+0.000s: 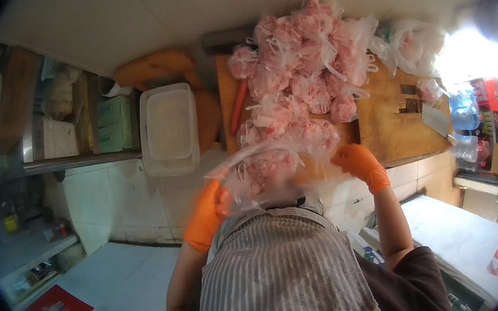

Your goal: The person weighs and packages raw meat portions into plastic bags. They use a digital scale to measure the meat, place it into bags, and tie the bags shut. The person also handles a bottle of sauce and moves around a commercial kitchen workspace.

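Between my two orange-gloved hands a clear plastic bag [267, 149] is stretched, blurred by motion. My left hand [209, 211] is closed on its left end, at the near left of the wooden board. My right hand [356, 165] grips the bag's other end by the board's near edge. Beyond them lies a large pile of knotted clear plastic bags of pinkish raw meat [300, 63] on the wooden board [224, 77]. A bag of meat [274, 168] sits just behind the stretched plastic. What is low between my hands is blurred.
A red rod-like thing [238, 106] lies left of the pile. A cleaver [436, 123] and a small meat bag [430, 90] rest on the right-hand board [383, 143]. Farther left stands a white plastic tub [147, 135], near a round-topped wooden stool or block [154, 67].
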Available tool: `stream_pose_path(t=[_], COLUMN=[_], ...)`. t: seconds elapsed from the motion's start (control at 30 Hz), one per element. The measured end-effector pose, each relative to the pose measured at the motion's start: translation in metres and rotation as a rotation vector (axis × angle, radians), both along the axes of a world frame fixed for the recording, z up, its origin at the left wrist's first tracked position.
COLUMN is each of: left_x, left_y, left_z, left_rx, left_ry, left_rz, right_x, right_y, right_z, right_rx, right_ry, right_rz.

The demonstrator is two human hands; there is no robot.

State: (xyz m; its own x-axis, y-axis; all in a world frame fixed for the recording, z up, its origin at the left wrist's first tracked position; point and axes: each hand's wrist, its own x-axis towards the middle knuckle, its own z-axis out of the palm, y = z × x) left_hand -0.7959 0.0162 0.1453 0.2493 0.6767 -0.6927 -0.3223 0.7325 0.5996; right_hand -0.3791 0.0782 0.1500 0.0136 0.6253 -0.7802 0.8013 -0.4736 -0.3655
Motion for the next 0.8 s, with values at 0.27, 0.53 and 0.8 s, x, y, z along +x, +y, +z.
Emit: stream_pose_path(t=[0.27,0.53,0.8], left_x=[0.023,0.031,0.023], left_y=[-0.021,-0.021,-0.019], left_z=[0.017,0.019,-0.022], left_rx=[-0.093,0.064,-0.237], left_ry=[0.033,0.023,-0.645], left_rz=[-0.180,0.012,0.407], right_x=[-0.098,-0.123,-0.099], right_y=[0.083,0.115,0.024], right_z=[-0.043,-0.098,-0.037], right_rx=[0.959,0.552,0.816], right_ry=[0.010,-0.178,0.844], right_rz=[0.083,0.285,-0.839])
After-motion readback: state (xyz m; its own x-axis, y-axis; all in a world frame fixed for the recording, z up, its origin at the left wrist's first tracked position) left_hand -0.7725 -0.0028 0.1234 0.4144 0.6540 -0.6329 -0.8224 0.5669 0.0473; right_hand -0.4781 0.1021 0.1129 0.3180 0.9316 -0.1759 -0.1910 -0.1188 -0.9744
